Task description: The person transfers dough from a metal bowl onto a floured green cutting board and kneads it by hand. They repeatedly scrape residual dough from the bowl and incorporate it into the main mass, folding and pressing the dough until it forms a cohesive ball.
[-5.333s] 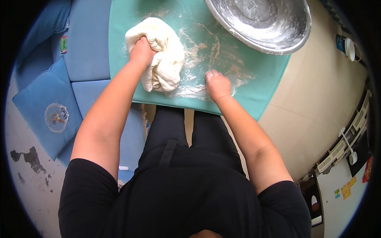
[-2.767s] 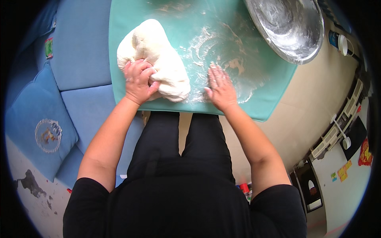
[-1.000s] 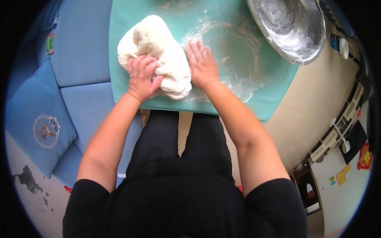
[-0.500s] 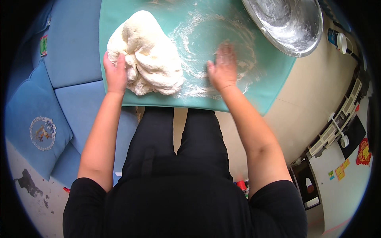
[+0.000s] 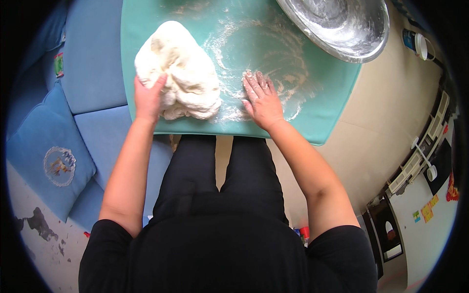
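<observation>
A big, folded lump of white dough point(image 5: 188, 73) rests on the left part of the green tabletop point(image 5: 273, 39). My left hand point(image 5: 149, 95) grips its near left edge, thumb over the top, with some fingertips hidden by the dough. To the right of the lump, my right hand point(image 5: 264, 100) lies flat, palm down, on loose white flour point(image 5: 229, 115). Its fingers are stretched out and dusted with flour, and it holds nothing. Smeared flour forms a rough ring on the surface beyond that hand.
A large metal basin point(image 5: 342, 29), floury inside, stands at the table's far right corner. Blue sofa seats point(image 5: 95, 63) run along the left side, with a blue cushion point(image 5: 49, 141). On the right, a white-lidded bucket point(image 5: 415, 43) stands on the pale floor.
My right hand has swept toward me and slightly left across the flour, its fingers now angled left. My left hand still holds the dough's edge and reaches slightly further over it.
</observation>
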Tool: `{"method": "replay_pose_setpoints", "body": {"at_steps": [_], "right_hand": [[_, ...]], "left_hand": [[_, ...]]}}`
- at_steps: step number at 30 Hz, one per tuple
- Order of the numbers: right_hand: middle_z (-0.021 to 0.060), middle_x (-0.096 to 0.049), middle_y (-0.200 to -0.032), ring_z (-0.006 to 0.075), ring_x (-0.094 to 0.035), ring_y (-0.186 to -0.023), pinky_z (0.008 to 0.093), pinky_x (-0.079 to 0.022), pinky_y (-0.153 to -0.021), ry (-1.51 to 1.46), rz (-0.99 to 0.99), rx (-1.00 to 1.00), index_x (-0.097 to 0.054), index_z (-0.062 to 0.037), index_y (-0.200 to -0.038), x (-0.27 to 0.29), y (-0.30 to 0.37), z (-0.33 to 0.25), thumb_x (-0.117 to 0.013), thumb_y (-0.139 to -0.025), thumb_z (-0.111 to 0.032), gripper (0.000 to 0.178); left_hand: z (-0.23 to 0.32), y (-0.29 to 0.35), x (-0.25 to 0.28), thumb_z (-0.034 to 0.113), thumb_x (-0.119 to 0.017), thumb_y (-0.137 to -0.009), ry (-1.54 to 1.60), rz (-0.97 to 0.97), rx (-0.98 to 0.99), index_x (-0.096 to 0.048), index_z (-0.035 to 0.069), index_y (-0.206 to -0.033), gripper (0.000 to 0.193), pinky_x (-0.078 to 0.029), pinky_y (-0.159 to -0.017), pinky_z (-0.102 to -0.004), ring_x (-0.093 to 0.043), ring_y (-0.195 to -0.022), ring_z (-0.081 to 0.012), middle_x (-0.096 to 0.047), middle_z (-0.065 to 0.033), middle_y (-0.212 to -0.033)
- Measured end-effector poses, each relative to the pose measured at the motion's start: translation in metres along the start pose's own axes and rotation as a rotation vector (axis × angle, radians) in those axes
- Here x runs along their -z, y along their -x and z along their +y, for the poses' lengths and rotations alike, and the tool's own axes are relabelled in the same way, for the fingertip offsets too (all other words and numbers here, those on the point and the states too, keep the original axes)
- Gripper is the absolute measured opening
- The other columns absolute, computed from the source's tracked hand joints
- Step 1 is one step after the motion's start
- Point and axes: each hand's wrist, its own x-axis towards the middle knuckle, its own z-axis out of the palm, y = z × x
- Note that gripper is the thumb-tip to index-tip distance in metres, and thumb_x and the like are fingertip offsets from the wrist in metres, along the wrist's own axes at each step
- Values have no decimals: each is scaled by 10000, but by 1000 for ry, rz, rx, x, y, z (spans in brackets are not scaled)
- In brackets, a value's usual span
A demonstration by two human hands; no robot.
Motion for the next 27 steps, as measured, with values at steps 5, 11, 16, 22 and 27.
{"method": "replay_pose_setpoints", "body": {"at_steps": [5, 11, 16, 22, 27], "right_hand": [[126, -603, -987, 320, -540, -983, 394, -437, -858, -472, 289, -102, -615, -19, -931, 22, 1, 3, -578, -763, -70, 180], [170, -581, -923, 337, -538, -888, 404, -439, -785, -758, 242, -53, -586, 12, -880, 52, -58, -46, -511, -786, -102, 166], [183, -537, -1088, 324, -502, -1021, 379, -403, -890, -380, -113, -99, -578, 36, -977, 54, -93, -58, -421, -829, -193, 315], [180, -574, -1052, 270, -558, -972, 328, -439, -850, -993, 93, -359, -518, 45, -1101, 65, -48, -14, -541, -807, -180, 371], [145, -561, -996, 201, -555, -908, 318, -469, -781, -1427, 89, -591, -436, 62, -1122, 25, -35, -70, -674, -721, -176, 524]], "left_hand": [[0, 32, -31, 246, -708, -724, -510, -111, -484, -330, -27, -1240, 695, -389, -916, -369, -464, -1088, -304, -424, -181, -1199], [28, 42, -65, 221, -644, -734, -1138, -188, -545, -379, 68, -1225, 578, -463, -779, -442, -489, -962, -369, -448, -165, -1043], [36, 4, -76, 137, -615, -724, -1285, -239, -441, -395, 93, -1167, 497, -485, -731, -442, -509, -923, -391, -437, -165, -1003], [10, 10, 17, 151, -654, -768, -117, -347, -114, -309, 63, -1301, 641, -425, -889, -331, -505, -1059, -252, -455, -144, -1221], [-52, 41, 12, 118, -656, -764, -84, -301, 30, -294, 57, -1305, 654, -457, -820, -305, -511, -1026, -194, -510, -116, -1141]]}}
